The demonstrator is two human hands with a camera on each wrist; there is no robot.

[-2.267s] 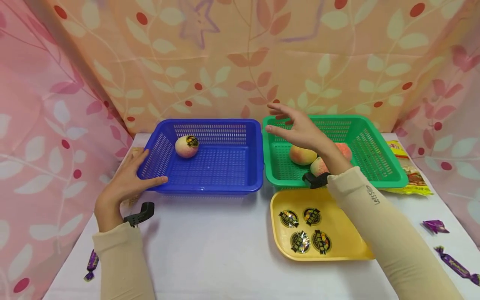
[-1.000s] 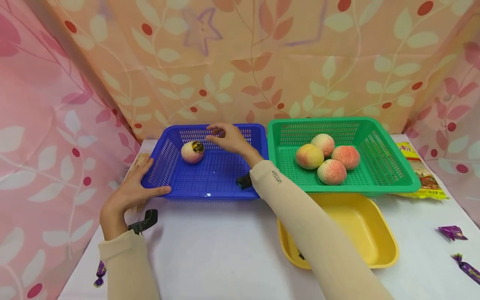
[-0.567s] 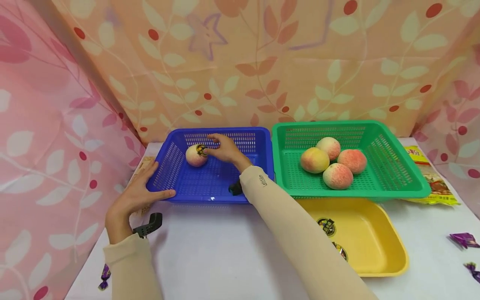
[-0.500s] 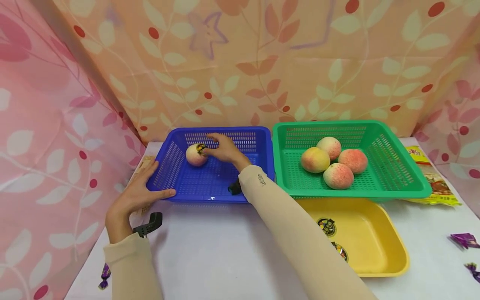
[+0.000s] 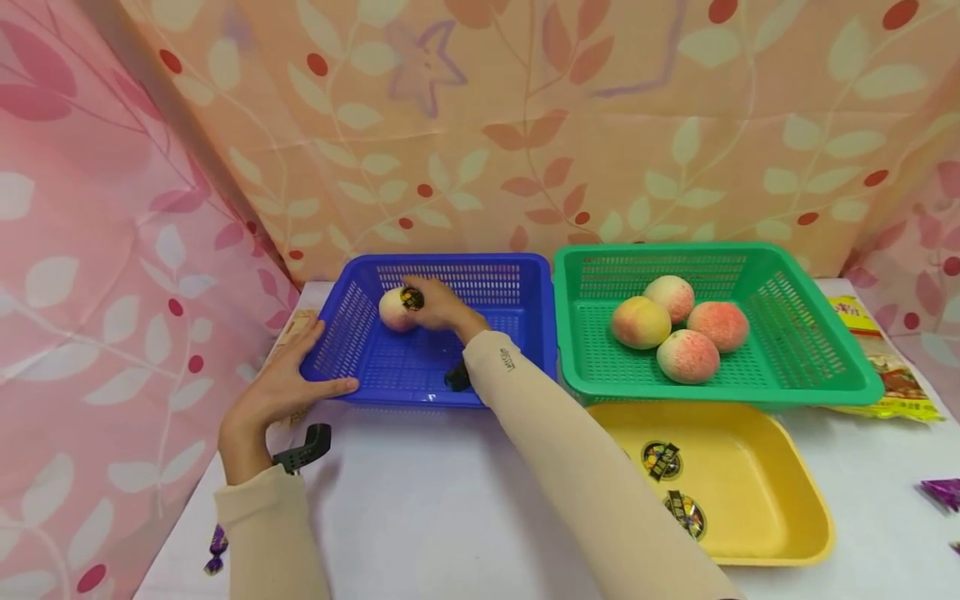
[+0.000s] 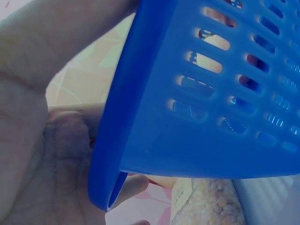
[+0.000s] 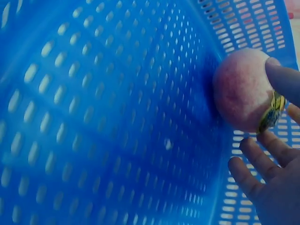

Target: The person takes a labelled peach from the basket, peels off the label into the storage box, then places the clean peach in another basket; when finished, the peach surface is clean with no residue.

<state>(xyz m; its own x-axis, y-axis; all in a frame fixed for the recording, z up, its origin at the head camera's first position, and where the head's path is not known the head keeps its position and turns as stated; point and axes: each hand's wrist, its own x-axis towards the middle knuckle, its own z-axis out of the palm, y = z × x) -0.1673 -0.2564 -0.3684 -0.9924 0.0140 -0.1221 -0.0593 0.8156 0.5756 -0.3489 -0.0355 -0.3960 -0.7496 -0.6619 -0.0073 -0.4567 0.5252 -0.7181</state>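
Observation:
My left hand (image 5: pixel 281 379) rests on the left end of the blue plastic basket (image 5: pixel 442 402), fingers spread along the outer wall and thumb straight over the front rim. The left wrist view shows the rim (image 6: pixel 117 108) between thumb and palm. Inside the basket, toward its left, lies a pale pink peach (image 5: pixel 395 310) bearing a round black-and-gold sticker (image 5: pixel 411 298). My right hand (image 5: pixel 441 307) reaches in from the right and touches it. In the right wrist view the thumb (image 7: pixel 283 79) lies on the peach (image 7: pixel 243 89), with the other fingers loosely extended beside the sticker (image 7: pixel 272 112).
A green basket (image 5: pixel 720 393) with several peaches (image 5: pixel 641 322) stands right of the blue one. In front is a yellow tray (image 5: pixel 750 483) with stickers (image 5: pixel 662 460), partly under the right sleeve. A food packet (image 5: pixel 900 375) and purple candies (image 5: pixel 216 550) lie at the sides.
My right hand has moved left from over the green basket into the blue basket and onto the stickered peach. The left hand stays at the blue basket's left end. The view has shifted slightly.

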